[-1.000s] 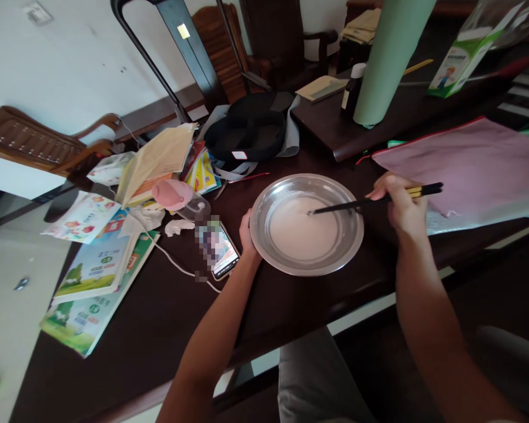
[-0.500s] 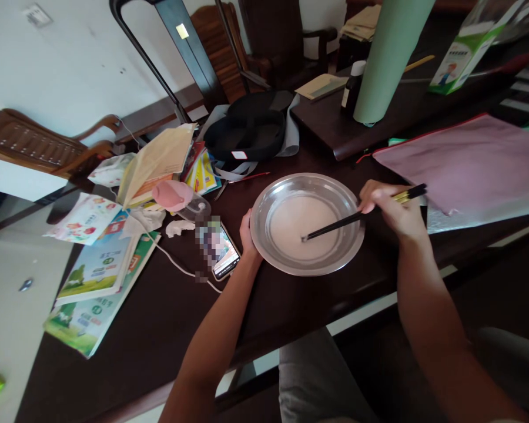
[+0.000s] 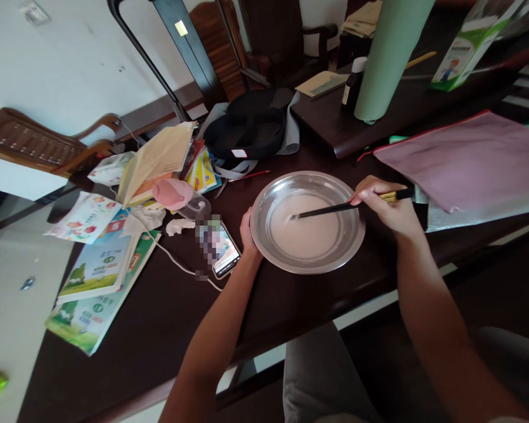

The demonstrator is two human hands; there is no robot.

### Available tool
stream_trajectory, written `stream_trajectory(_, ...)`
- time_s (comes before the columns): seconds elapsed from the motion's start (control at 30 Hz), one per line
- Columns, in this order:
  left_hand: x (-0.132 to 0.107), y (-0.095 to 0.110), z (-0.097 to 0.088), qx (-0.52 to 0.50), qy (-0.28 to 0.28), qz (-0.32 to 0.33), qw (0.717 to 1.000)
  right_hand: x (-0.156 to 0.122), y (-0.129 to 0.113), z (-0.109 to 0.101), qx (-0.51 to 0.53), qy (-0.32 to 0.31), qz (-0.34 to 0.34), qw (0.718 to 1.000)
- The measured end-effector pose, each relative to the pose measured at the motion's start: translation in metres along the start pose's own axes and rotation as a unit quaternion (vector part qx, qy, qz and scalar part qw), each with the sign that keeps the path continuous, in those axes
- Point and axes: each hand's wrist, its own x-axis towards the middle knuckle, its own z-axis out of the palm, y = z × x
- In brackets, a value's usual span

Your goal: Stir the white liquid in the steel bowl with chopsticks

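Stirring judged in hand. Right hand (image 3: 385, 202), near 3 o'clock, clamped black chopsticks (image 3: 324, 210), tips in pale liquid (image 3: 308, 238). Stainless-steel bowl (image 3: 306, 268) sat on the dark tabletop (image 3: 158, 329); left hand (image 3: 247, 230) cupped its 9 o'clock side, grip closure undetermined. Next stroke seemed to call for a braced bowl. Bowl base and left fingertips hidden; liquid depth unreadable.

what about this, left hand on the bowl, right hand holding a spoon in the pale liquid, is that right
Not a spoon: the head view shows the right hand holding chopsticks in the pale liquid. The left hand is on the bowl, as you say.
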Motion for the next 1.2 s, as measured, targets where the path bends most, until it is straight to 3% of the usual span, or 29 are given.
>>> stream_trajectory(0.07,-0.0002,-0.0001,0.0002,-0.002,0.003,0.002,1.0,0.0,0.0019,-0.0006,0.007,0.085,-0.009,0.996)
stream_trajectory(0.13,0.0,-0.0003,-0.0001,-0.003,0.006,0.003,1.0,0.0,0.0021,-0.001,0.041,0.116,-0.013,0.992)
stream_trajectory(0.27,0.0011,-0.0004,-0.0018,0.002,0.009,0.006,1.0,0.0003,-0.0019,0.0004,0.034,-0.019,0.015,0.999)
stream_trajectory(0.3,0.0014,-0.0004,-0.0022,0.004,0.007,0.008,1.0,0.0005,-0.0023,0.0007,0.017,-0.029,0.021,0.999)
stream_trajectory(0.33,0.0016,-0.0005,-0.0024,0.005,0.003,0.009,1.0,0.0007,-0.0021,0.0007,0.002,-0.015,0.024,1.0)
stream_trajectory(0.43,0.0015,-0.0007,-0.0022,0.005,-0.005,0.012,1.0,0.0008,0.0004,-0.0004,0.013,0.106,0.008,0.994)
stream_trajectory(0.5,0.0009,-0.0004,-0.0012,0.005,-0.001,0.011,1.0,0.0003,0.0007,-0.0011,0.054,0.127,-0.006,0.99)
stream_trajectory(0.63,-0.0011,0.0007,0.0016,0.006,0.007,0.002,1.0,-0.0003,-0.0033,0.0003,0.037,-0.017,0.016,0.999)
stream_trajectory(0.67,-0.0016,0.0009,0.0024,0.006,0.008,0.003,1.0,-0.0002,-0.0037,0.0008,0.015,-0.028,0.021,0.999)
stream_trajectory(0.7,-0.002,0.001,0.0032,0.005,0.009,0.006,1.0,0.0,-0.0035,0.0009,-0.003,-0.016,0.022,1.0)
stream_trajectory(0.8,-0.0029,0.001,0.0053,0.008,0.017,0.02,1.0,0.0006,-0.0006,-0.0001,-0.001,0.106,0.013,0.994)
stream_trajectory(0.87,-0.003,0.0009,0.0056,0.01,0.023,0.026,0.999,0.0004,0.0002,-0.0011,0.039,0.133,0.006,0.99)
stream_trajectory(1.03,-0.0018,0.0006,0.0023,0.009,0.013,0.022,1.0,-0.0005,-0.0044,0.0004,0.026,-0.032,0.026,0.999)
stream_trajectory(1.1,-0.0008,0.0,0.0007,0.012,0.005,0.022,1.0,0.0001,-0.0038,0.0008,-0.003,0.008,0.028,1.0)
stream_trajectory(1.2,0.0006,-0.0013,0.0001,0.016,0.01,0.036,0.999,0.0006,-0.0011,-0.0003,0.014,0.128,0.015,0.992)
